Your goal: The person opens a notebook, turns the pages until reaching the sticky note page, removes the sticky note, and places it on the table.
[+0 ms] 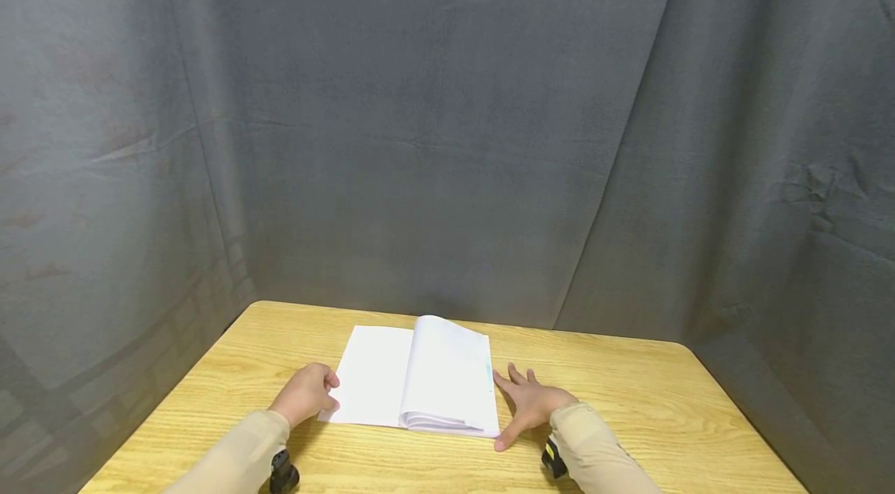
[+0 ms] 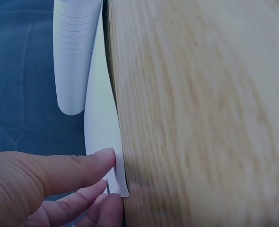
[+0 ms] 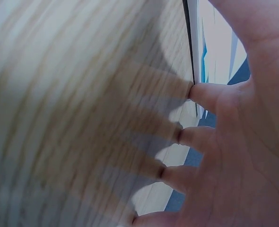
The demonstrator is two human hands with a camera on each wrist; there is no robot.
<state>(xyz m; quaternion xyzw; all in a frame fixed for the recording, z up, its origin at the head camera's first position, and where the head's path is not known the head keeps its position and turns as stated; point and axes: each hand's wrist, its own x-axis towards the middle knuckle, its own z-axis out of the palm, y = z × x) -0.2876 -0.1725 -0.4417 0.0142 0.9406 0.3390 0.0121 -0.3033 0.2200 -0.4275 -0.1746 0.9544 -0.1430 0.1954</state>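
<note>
An open notebook (image 1: 447, 370) with white pages lies on the wooden table, its right-hand pages bulging up in a curve near the spine. At its left edge my left hand (image 1: 308, 393) pinches the outer edge of the left page or cover (image 2: 101, 127) between thumb and fingers. Faint ruled lines show on the curved pages (image 2: 75, 56) in the left wrist view. My right hand (image 1: 533, 405) is spread beside the notebook's right edge, fingertips on the table. In the right wrist view its index finger (image 3: 208, 97) is at the notebook's edge; nothing is gripped.
The light wooden table (image 1: 671, 408) has rounded far corners. Grey cloth (image 1: 433, 129) hangs behind it and along both sides. Each forearm, in a beige sleeve (image 1: 594, 447), wears a small black device (image 1: 283, 471) at the wrist.
</note>
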